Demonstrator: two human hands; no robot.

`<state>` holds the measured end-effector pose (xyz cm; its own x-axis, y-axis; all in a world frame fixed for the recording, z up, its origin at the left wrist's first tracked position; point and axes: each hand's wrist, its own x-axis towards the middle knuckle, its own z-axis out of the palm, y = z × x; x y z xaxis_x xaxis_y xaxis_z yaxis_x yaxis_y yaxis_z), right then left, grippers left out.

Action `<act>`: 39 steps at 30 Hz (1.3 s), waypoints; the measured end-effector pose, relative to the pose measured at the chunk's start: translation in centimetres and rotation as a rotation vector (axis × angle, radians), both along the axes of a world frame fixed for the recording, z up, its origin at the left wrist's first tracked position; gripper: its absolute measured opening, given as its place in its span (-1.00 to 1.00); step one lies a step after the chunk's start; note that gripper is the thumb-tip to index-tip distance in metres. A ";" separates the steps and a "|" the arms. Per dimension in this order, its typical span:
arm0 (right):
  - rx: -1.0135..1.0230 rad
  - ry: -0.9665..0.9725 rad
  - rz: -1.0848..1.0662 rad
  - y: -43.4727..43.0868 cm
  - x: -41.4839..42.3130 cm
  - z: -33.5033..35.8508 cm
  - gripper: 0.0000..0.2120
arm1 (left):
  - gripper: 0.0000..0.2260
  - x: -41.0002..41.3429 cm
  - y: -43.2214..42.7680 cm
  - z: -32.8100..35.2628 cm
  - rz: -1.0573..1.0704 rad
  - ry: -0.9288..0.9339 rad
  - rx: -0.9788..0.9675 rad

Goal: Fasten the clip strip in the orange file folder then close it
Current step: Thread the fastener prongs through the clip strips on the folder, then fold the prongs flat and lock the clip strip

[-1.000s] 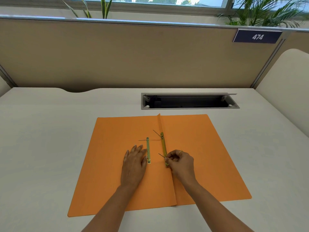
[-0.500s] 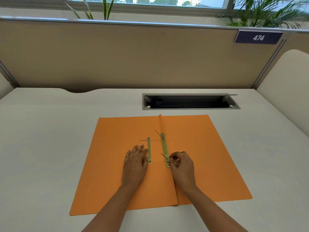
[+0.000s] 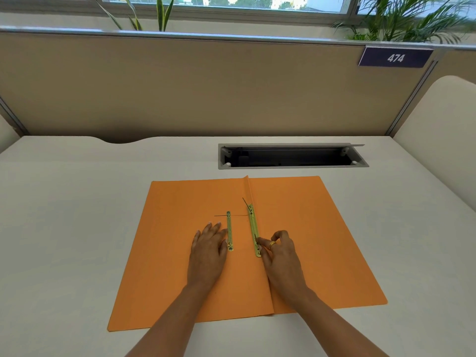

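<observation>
Since a moment ago our right hand point(image 3: 279, 249) has shifted little, staying at the lower end of the clip strip point(image 3: 253, 231) by the fold, and the thin prong that stood up there now looks pressed lower. We have its fingers curled narrow, fingertips point(image 3: 260, 240) pinching at that lower end; whether they grip the prong itself we cannot tell. Our left hand point(image 3: 208, 249) lies flat, fingers spread wide, palm down on the left leaf of the orange file folder point(image 3: 175, 253), just beside the loose cover bar point(image 3: 229, 230). We see the folder lying open at centre frame on the white desk point(image 3: 64, 228), below the cable tray point(image 3: 291, 157) at upper right.
</observation>
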<state>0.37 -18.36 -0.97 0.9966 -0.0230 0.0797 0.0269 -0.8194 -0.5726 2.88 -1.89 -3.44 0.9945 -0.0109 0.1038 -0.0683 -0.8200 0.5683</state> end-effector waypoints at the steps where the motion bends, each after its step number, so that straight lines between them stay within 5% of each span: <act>1: -0.030 0.006 0.015 -0.2 0.0 -0.1 -0.70 | -0.67 0.0 0.0 0.0 0.001 0.001 0.001; 5: -0.187 0.050 0.079 -1.0 0.0 -0.6 -0.60 | -0.66 0.0 0.1 0.1 0.003 0.002 0.009; 8: -0.218 0.060 0.100 -1.6 0.0 -1.0 -0.16 | -0.66 0.0 0.0 0.1 0.000 0.005 0.005; 10: -0.239 0.057 0.104 -1.8 0.2 -1.2 -0.04 | -0.66 0.0 0.0 0.1 0.002 0.005 0.006; 15: -0.295 0.075 0.125 -1.8 0.3 -1.1 -0.26 | -0.65 0.0 -0.2 0.3 -0.005 0.037 0.042; 20: -0.307 0.079 0.126 -1.9 0.3 -1.2 -0.22 | -0.59 -0.4 -1.4 0.7 -0.089 0.054 0.124; 23: -0.297 0.069 0.121 -1.9 0.3 -1.2 -0.29 | -0.33 -0.2 -2.6 1.1 -0.217 0.034 0.176; 29: -0.252 0.027 0.096 -1.7 0.2 -1.4 -0.37 | -0.18 1.3 -3.7 1.1 -0.435 0.041 0.288; 39: -0.244 0.022 0.091 -1.6 0.1 -1.6 -0.41 | -0.05 1.4 -3.5 0.9 -0.483 0.078 0.310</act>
